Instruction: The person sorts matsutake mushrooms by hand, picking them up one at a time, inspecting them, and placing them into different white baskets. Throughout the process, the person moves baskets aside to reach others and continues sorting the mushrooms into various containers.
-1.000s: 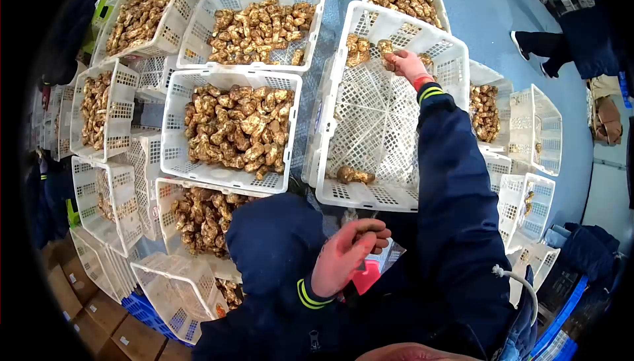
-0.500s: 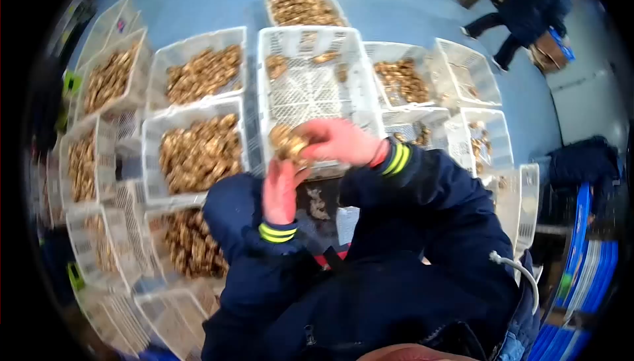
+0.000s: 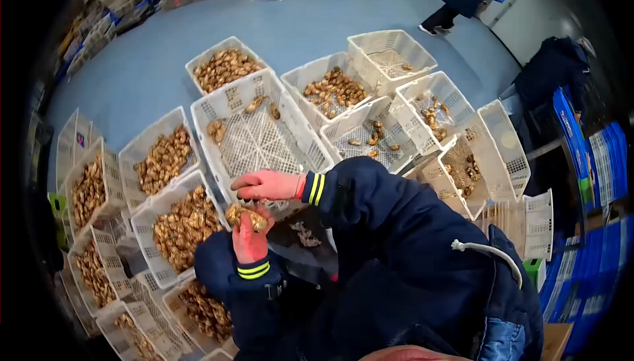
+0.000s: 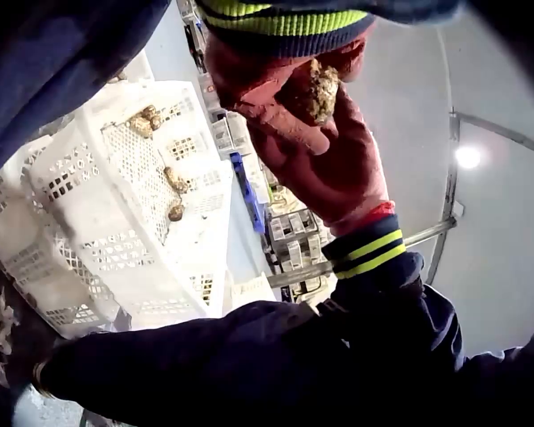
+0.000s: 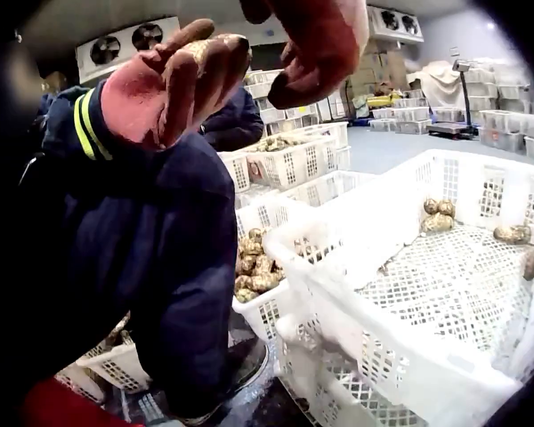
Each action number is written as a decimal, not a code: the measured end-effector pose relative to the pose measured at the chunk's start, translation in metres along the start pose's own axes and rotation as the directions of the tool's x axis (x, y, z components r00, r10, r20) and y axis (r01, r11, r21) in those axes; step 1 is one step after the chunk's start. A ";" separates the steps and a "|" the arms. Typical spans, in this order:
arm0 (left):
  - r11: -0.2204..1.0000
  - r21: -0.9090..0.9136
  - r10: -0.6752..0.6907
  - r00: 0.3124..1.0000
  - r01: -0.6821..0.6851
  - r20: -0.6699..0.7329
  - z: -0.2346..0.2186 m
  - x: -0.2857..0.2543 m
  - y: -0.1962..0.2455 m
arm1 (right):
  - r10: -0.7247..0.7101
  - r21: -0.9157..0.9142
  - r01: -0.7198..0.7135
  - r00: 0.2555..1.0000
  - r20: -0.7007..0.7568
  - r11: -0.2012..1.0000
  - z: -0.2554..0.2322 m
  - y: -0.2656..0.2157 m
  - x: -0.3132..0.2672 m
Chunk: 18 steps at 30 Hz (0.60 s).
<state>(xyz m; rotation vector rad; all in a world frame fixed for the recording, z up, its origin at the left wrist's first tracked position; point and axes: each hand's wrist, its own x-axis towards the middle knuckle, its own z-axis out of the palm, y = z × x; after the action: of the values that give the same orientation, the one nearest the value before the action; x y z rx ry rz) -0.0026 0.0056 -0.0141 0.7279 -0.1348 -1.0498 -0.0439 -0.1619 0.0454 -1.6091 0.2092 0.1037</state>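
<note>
Nearest, just on the near side of the mesh-floored white plastic crate (image 3: 254,143), by its near left corner, the gloved left hand (image 3: 251,242) grips a stout brown-and-cream mushroom (image 3: 245,217), fingers and thumb curled round it. The gloved right hand (image 3: 272,185) lies close above, towards the crate — fingers loosely bent, nothing visible in its grasp; contact with the mushroom cannot be confirmed.

Likely hazard: the mushroom could slip and be bruised or snapped on the crate's near rim, the probable causes being a grip too slack around an uneven shape or a knock from the right hand. Squeezing too hard might also mark it.

Its long axis runs roughly left to right, crosswise to the crate's length, the right end slightly nearer the wearer; which end is the cap cannot be told.

Inside the crate, loose mushrooms (image 3: 216,131) lie towards its far end. Left of it, heaped mushrooms (image 3: 188,229); beyond it, another filled crate (image 3: 199,69) — then blue floor (image 3: 310,4).
</note>
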 end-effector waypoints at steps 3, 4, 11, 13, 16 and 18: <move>0.992 -0.123 -0.009 0.981 0.034 0.194 -0.011 0.005 -0.003 | 0.116 0.112 -0.130 0.986 0.120 0.985 0.007 -0.007 0.004; 0.998 -0.059 0.002 0.986 0.008 0.169 -0.012 0.002 -0.005 | 0.015 0.035 -0.021 0.987 0.163 0.999 0.005 0.007 0.010; 0.978 -0.206 -0.003 0.998 0.017 0.070 0.005 0.000 -0.009 | 0.104 0.136 -0.101 0.995 -0.012 0.986 0.017 0.001 0.011; 0.992 -0.126 0.011 0.999 -0.017 -0.049 0.005 0.001 -0.006 | 0.041 0.076 -0.034 0.995 -0.092 0.996 0.016 0.007 0.017; 0.999 -0.029 -0.025 0.988 0.021 -0.154 0.008 0.001 0.001 | 0.016 0.062 -0.011 0.997 -0.079 0.998 0.013 0.009 0.016; 0.998 -0.015 -0.055 0.984 0.054 -0.167 0.005 0.001 0.004 | 0.003 0.051 0.001 0.997 -0.075 0.999 0.010 0.008 0.015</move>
<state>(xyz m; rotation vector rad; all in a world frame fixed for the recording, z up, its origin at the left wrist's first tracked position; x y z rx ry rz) -0.0012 0.0035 -0.0082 0.8106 0.0349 -1.0361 -0.0307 -0.1534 0.0341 -1.5637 0.2687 0.0385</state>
